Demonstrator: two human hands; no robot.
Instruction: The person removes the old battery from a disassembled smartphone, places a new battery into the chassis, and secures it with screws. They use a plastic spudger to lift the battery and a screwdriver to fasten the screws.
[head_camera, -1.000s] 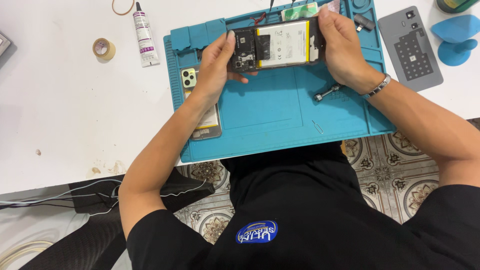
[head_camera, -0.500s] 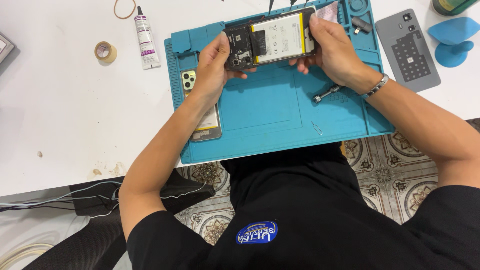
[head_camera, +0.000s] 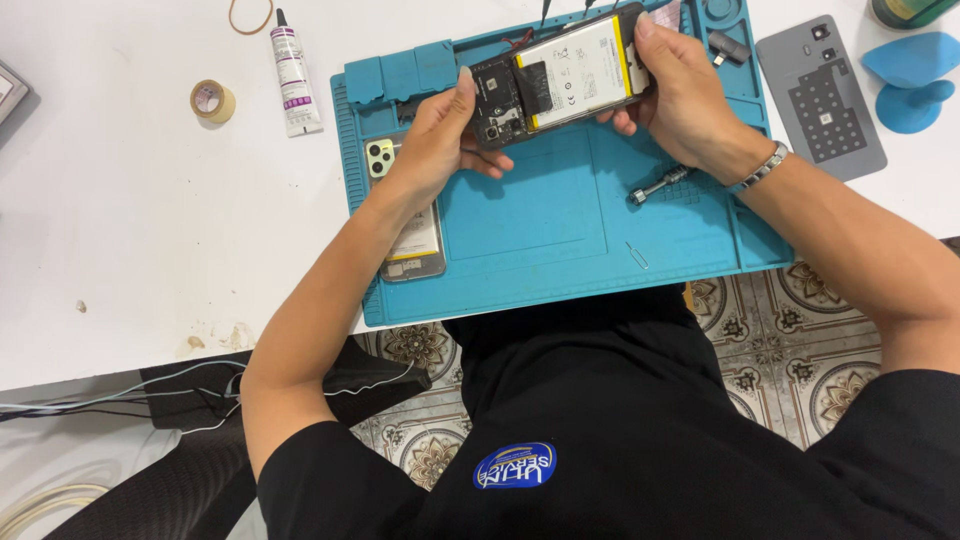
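Opened phone (head_camera: 560, 75) gripped between left hand (head_camera: 440, 135) and right hand (head_camera: 690, 95).

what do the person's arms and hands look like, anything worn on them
Both arms are bare from the short black sleeves down. The left hand wears nothing: no glove, ring or watch shows. The right hand is also gloveless, with a thin silver bracelet of metal links around the wrist.

Opened phone (head_camera: 560, 75), battery exposed, tilted above mat.

Second phone (head_camera: 410, 240) mostly under left forearm; green container (head_camera: 905, 10) cut by top edge.
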